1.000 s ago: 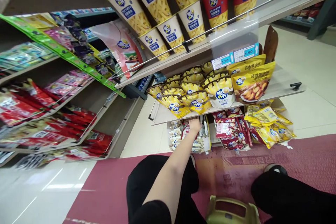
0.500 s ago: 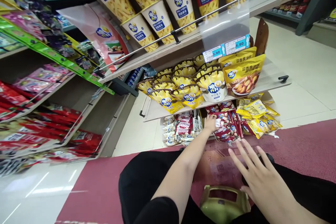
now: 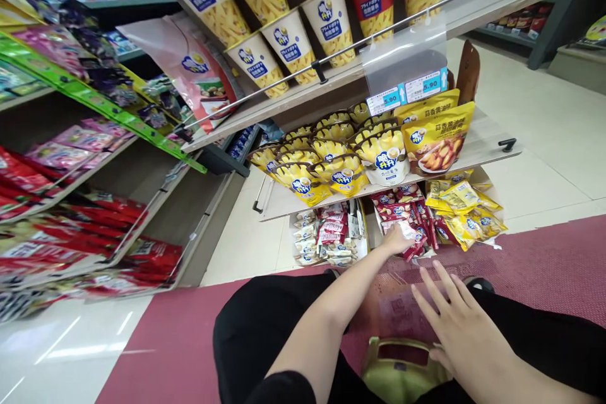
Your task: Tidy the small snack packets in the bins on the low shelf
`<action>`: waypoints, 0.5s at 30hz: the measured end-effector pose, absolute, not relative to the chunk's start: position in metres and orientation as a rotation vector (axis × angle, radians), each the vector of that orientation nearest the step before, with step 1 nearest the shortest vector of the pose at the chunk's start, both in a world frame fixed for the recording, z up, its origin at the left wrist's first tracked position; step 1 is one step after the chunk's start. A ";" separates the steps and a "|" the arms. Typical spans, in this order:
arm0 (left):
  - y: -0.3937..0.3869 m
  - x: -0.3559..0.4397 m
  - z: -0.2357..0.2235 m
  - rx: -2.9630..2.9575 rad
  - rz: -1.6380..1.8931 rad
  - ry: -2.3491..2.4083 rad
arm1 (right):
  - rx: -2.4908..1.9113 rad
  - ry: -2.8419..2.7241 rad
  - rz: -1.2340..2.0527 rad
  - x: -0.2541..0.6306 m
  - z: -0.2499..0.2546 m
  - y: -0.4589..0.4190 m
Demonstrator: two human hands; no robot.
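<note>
Down at the bottom shelf, my left hand (image 3: 396, 240) is closed on a small snack packet (image 3: 408, 231) with a whitish-pink face. Its fingertips are partly hidden. Around it lie dark red snack packets (image 3: 400, 196) in a pile. To the left of the hand stand stacked white and red packets (image 3: 331, 230), and on its right are yellow packets (image 3: 466, 208). My right hand (image 3: 466, 322) hovers palm down with fingers spread, holding nothing, in front of the red pile.
Above the pile, a shelf holds yellow snack pouches (image 3: 303, 183) and larger yellow bags (image 3: 438, 139). Higher up, printed cups (image 3: 329, 22) stand behind a metal rail. Near my knees is an olive-green object (image 3: 402, 372). Another shelf unit (image 3: 189, 233) stands at the left.
My left hand has shifted right and slightly toward me across the red pile, with a whitish-pink packet now at its fingers. My right hand stays spread, nearly in place.
</note>
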State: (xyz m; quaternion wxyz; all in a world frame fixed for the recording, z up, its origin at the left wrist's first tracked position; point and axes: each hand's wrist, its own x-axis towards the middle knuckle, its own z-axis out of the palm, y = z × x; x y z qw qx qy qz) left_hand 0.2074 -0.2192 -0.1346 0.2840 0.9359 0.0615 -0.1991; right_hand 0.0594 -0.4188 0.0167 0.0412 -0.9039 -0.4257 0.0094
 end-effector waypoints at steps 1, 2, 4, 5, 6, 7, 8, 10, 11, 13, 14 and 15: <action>-0.221 0.209 -0.135 2.509 -0.562 0.135 | -2.766 -1.322 0.089 0.059 0.017 -0.419; -0.220 0.211 -0.135 2.509 -0.593 0.092 | -2.761 -1.339 0.148 0.058 0.018 -0.420; -0.217 0.213 -0.131 2.509 -0.659 -0.009 | -2.753 -1.358 0.247 0.057 0.019 -0.421; -0.214 0.213 -0.128 2.511 -0.690 -0.065 | -2.755 -1.359 0.282 0.057 0.020 -0.421; -0.212 0.210 -0.126 2.515 -0.714 -0.116 | -2.759 -1.357 0.307 0.056 0.022 -0.421; -0.211 0.206 -0.124 2.520 -0.730 -0.162 | -2.766 -1.350 0.327 0.056 0.023 -0.421; -0.211 0.199 -0.123 2.532 -0.724 -0.216 | -2.775 -1.339 0.347 0.056 0.024 -0.421; -0.214 0.179 -0.125 2.577 -0.629 -0.369 | -2.784 -1.321 0.404 0.055 0.026 -0.420; -0.218 0.168 -0.127 2.604 -0.555 -0.451 | -2.784 -1.314 0.437 0.055 0.027 -0.420; -0.225 0.147 -0.136 2.649 -0.433 -0.562 | -2.781 -1.306 0.498 0.054 0.029 -0.418; -0.229 0.139 -0.141 2.671 -0.397 -0.569 | -2.781 -1.304 0.519 0.054 0.030 -0.418; -0.232 0.134 -0.146 2.691 -0.374 -0.537 | -2.783 -1.302 0.538 0.054 0.031 -0.417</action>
